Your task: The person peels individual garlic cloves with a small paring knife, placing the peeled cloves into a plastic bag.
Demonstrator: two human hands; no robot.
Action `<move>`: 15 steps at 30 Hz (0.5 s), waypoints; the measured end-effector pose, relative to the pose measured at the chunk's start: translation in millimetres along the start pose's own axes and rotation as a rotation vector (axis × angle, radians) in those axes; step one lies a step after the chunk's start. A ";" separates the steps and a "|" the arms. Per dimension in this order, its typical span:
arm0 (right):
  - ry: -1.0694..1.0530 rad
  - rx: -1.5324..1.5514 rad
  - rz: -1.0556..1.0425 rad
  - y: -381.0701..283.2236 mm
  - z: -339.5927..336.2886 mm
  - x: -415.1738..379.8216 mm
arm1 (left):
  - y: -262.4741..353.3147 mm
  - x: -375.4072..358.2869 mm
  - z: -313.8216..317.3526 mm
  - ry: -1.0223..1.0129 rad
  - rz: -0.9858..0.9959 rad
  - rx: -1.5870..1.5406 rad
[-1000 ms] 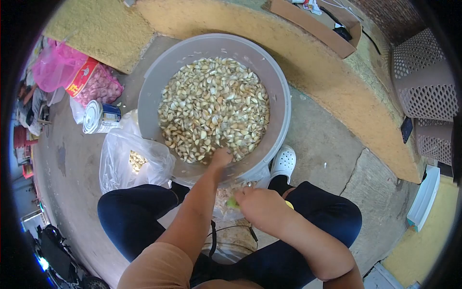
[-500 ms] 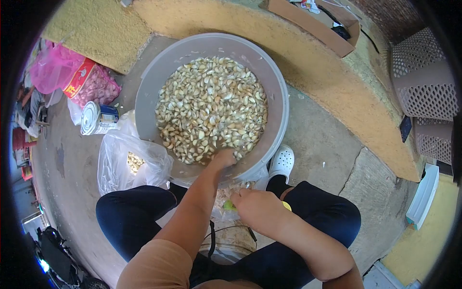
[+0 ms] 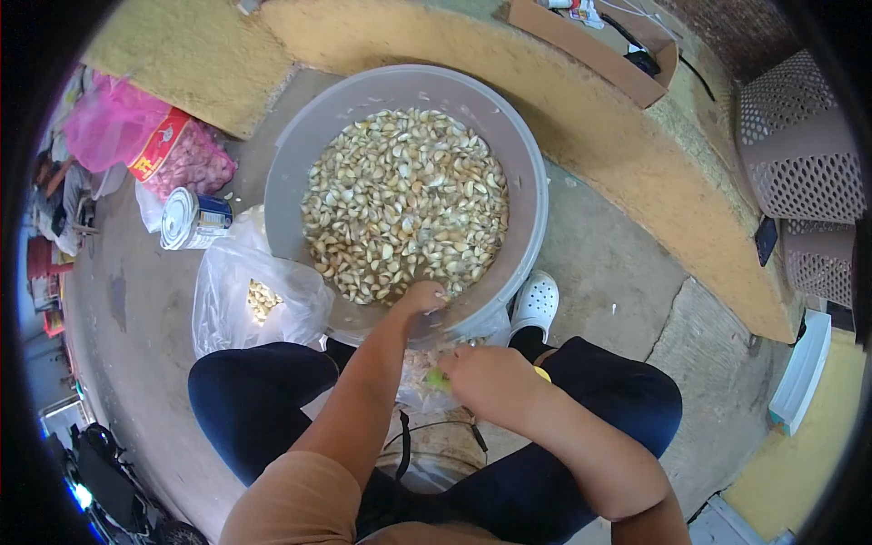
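Observation:
A large grey tub (image 3: 531, 218) holds water with garlic cloves (image 3: 409, 200) in it. My left hand (image 3: 422, 297) is at the tub's near edge, its fingers at the cloves and partly hidden. Just outside the near rim, my right hand (image 3: 477, 371) is closed round something with a green part (image 3: 437, 379); the rest of it is covered. Under this hand lies a clear plastic bag (image 3: 416, 374) with pale scraps. Left of the tub, another clear bag (image 3: 213, 304) contains peeled cloves (image 3: 263, 300).
A pink mesh bag of garlic (image 3: 191, 163) and a can (image 3: 186, 218) stand at the left. Beyond the tub runs a yellow ledge (image 3: 636, 191) with a cardboard box (image 3: 590, 50). Perforated baskets (image 3: 799, 163) are at the right. A white clog (image 3: 536, 300) is beside the tub.
The view has shifted slightly. My left hand remains at the tub's near side, with its fingertips a little higher and more visible. My right hand has moved slightly over the bag.

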State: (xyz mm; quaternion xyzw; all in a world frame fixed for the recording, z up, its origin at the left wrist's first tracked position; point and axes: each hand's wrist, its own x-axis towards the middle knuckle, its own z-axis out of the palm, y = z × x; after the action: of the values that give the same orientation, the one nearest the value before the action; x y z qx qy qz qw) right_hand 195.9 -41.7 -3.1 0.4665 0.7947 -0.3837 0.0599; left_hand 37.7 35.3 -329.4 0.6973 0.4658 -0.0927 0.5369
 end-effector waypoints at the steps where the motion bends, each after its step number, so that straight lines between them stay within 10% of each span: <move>1: -0.009 -0.016 -0.003 1.3 -0.8 -0.3 | 3.7 -3.1 -1.9 0.010 -0.105 -0.232; 6: 0.095 0.102 0.190 12.3 -25.3 0.8 | 48.1 -52.2 -37.5 0.047 -0.176 -1.179; 15: 0.448 0.264 0.381 31.9 -33.1 24.3 | 121.5 -123.6 -105.3 0.069 0.178 -1.514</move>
State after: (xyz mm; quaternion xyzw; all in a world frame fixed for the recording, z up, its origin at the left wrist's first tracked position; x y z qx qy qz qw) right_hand 216.2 5.8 -8.7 0.6835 0.6300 -0.3529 -0.1068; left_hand 21.9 56.5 -128.3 0.1763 0.3611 0.3175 0.8589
